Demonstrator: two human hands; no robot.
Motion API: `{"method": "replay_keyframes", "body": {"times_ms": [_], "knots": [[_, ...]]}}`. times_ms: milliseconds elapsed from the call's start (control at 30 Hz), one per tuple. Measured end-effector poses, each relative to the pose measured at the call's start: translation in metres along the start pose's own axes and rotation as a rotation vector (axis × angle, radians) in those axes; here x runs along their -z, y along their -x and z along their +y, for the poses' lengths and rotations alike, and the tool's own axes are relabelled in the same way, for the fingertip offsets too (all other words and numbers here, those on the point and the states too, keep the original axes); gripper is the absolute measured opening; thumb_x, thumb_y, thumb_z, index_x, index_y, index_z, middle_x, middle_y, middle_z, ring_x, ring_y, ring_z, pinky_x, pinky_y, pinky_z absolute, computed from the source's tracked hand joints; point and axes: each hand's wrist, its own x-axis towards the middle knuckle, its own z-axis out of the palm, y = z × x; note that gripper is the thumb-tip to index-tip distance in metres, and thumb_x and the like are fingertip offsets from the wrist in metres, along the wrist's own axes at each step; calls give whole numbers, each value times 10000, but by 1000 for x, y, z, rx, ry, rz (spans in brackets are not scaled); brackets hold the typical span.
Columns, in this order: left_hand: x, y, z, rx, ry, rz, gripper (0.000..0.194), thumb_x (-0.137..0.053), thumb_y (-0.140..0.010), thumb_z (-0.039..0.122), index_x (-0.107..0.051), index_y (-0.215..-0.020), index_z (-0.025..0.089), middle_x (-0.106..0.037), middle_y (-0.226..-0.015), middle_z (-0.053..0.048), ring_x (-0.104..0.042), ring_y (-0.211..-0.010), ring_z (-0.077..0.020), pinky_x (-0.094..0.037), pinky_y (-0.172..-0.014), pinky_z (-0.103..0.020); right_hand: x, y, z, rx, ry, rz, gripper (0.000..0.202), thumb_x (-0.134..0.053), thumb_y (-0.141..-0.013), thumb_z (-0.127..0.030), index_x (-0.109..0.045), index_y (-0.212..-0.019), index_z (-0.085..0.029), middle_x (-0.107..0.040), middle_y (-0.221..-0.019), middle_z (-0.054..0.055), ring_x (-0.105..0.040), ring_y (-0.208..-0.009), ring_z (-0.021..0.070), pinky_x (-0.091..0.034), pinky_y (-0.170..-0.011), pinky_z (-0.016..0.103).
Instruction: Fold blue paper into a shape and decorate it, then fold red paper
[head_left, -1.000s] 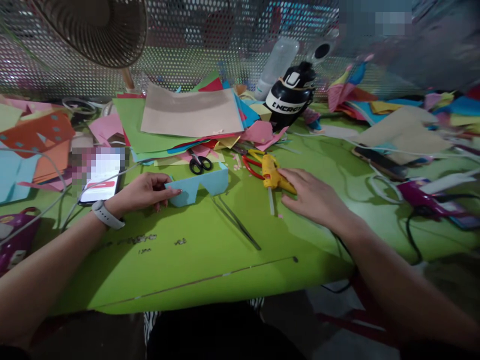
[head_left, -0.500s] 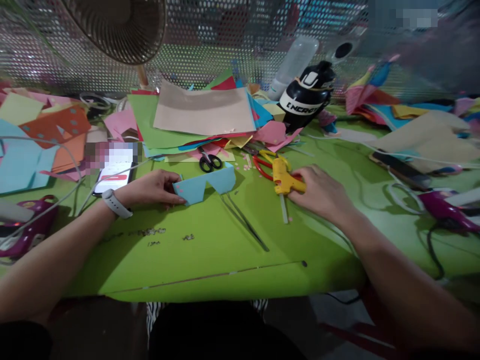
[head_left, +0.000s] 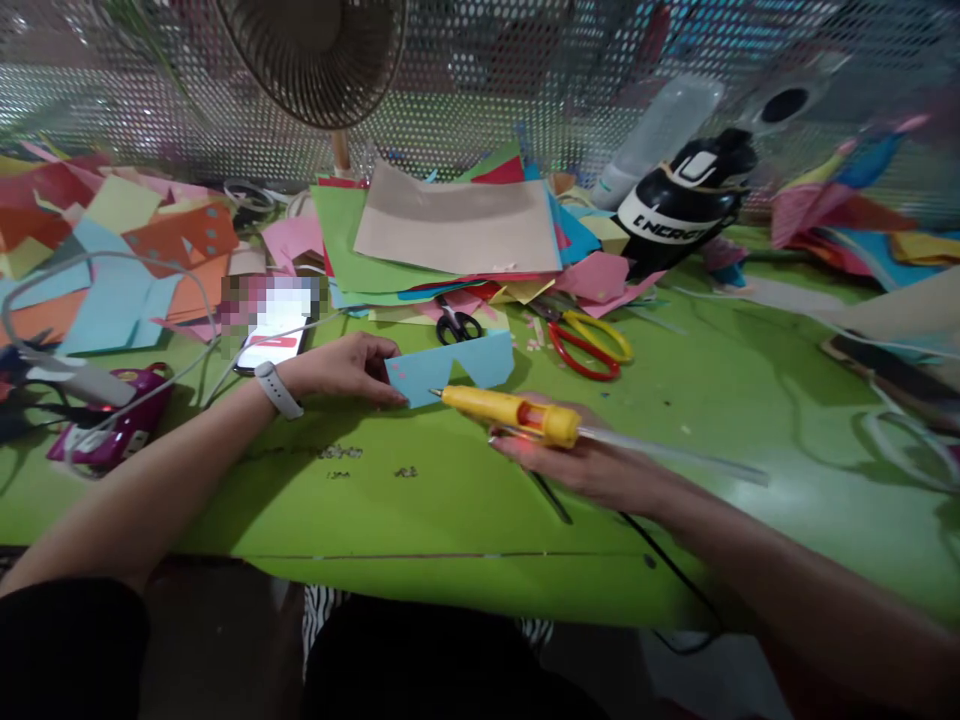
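Clearly, the head view has both hands occupied near the middle of the frame. The left hand (head_left: 349,370), left of center, pinches one end of a blue card (head_left: 424,380) between thumb and fingers. The card lies at the center, just above the green table (head_left: 465,587) or touching it (hard to tell which). At center right, the right hand (head_left: 581,465) is closed around a yellow glue gun (head_left: 510,408), its nozzle pointing left across the card's lower edge; whether they touch, I cannot tell. A clear glue stick (head_left: 675,453) juts from the gun's back toward the right. Below the right hand, part of the tweezers (head_left: 553,498) shows. Black scissors (head_left: 459,326) sit just above the card, and a phone (head_left: 276,328) lies at center left, beyond the left wrist.
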Motion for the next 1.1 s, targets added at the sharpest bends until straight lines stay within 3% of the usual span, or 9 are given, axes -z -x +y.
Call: {"method": "replay_keyframes", "body": {"times_ms": [67,167,1100], "knots": [[0,0,-1,0,5,-7,315,-823,-708,324,-627,-873,140,-751,-776,-40,-704,-668,-146,-522,-606,-238,-11,-9,-9,-5,-41,-71,294,-622,-873,-512,-601,-877,-218,-554,-697,-20,-492,-593,129,-413,-513,262],[0,1,0,-12,9,-10,296,-818,-711,307,-637,-877,141,-753,-788,-37,-699,-668,-135,-510,-604,-224,-18,-16,-14,-16,-87,-58,325,-633,-866,-536,-555,-855,-222,-479,-671,-40,-427,-578,116,-363,-510,265],[-1,-1,-8,-62,25,-4,280,-822,-713,294,-655,-876,140,-742,-762,-33,-673,-642,-121,-470,-570,-225,-30,-21,-7,-44,-184,-72,286,-690,-837,-453,-512,-817,-229,-464,-684,-42,-417,-592,114,-371,-526,263]]}}
